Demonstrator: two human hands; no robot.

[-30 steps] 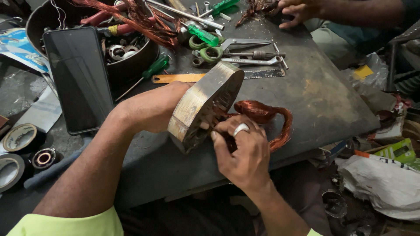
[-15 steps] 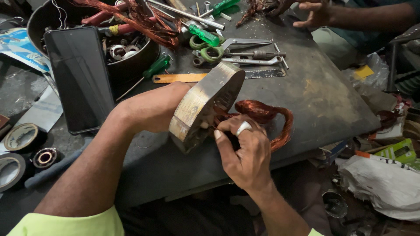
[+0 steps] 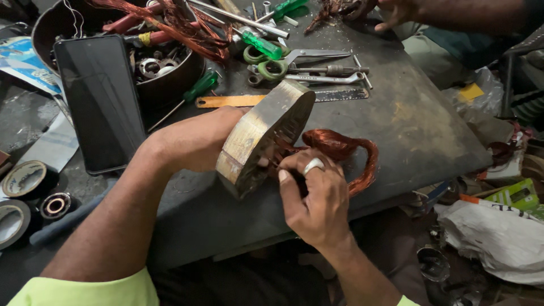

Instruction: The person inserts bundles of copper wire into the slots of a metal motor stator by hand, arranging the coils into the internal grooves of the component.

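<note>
Stator core (image 3: 266, 136), the laminated metal ring you were working on, stood tilted on edge near the middle of the dark worktable (image 3: 419, 130), its long axis running from lower left to upper right and its open face turned toward you and your right. Your left hand (image 3: 198, 139) was wrapped around its outer rim from the far-left side, clamped on it and propping it up. Your right hand (image 3: 314, 195), ringed, was pinched shut at the inner slots, fingertips pressed together on the copper winding there; what exactly they gripped was too small to tell. A loop of copper winding (image 3: 348, 150) trailed from the core's open face to your right and curved back toward the table's near edge, which lay just below your right hand. To the right of the loop the tabletop was bare out to its right edge. On the left, a black phone (image 3: 99, 102) leaned against a round tub (image 3: 170, 85) of parts and scrap wire, close to your left forearm. Behind the core lay a flat ruler (image 3: 249, 101), a green-handled screwdriver (image 3: 192, 93) and green-handled scissors (image 3: 283, 62), crowding the far side. Another person's hand (image 3: 396, 11) reached in at the top.
</note>
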